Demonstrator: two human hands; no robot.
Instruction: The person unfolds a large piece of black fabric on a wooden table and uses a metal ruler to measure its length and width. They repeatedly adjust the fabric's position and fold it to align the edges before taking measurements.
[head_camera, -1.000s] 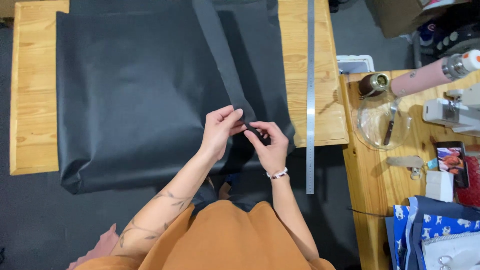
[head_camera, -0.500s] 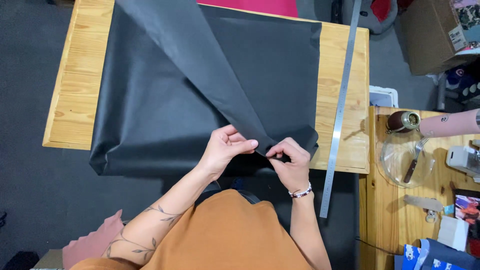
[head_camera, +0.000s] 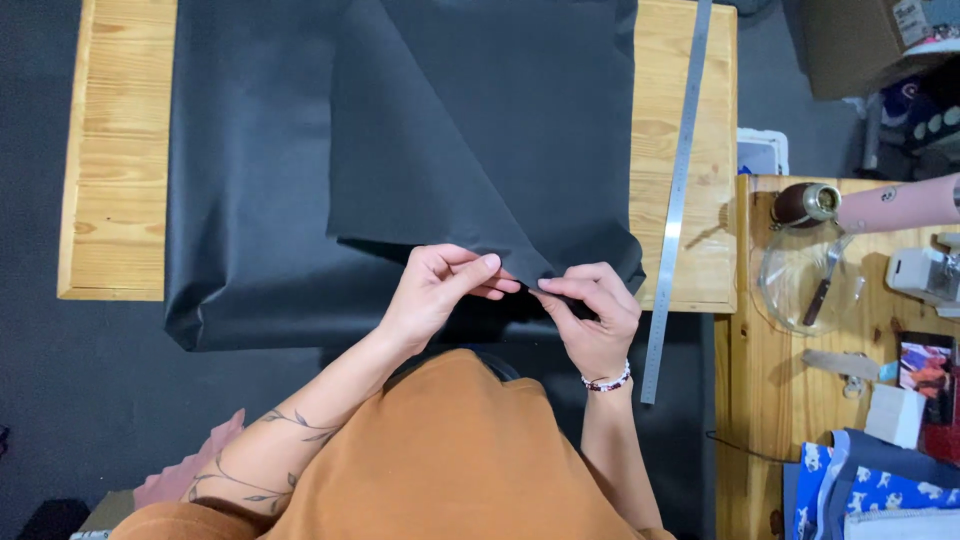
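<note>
Black sheet material (head_camera: 300, 180) draped over a pale wooden table (head_camera: 110, 150), folded corner pinched at the near edge.

Left hand (head_camera: 435, 295) and right hand (head_camera: 590, 310) both nipping that corner between thumb and fingertips; likely to slip off the near edge, or nudge the steel ruler (head_camera: 675, 190) on the right. Far right: brown cardboard box (head_camera: 850, 45) with a white label, white container (head_camera: 762, 152), small white box (head_camera: 893, 415).

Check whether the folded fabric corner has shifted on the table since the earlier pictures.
Cannot tell: the camera itself moved. Both hands, left and right, pinch the fabric corner at the table near edge, beside the ruler, as before.
</note>
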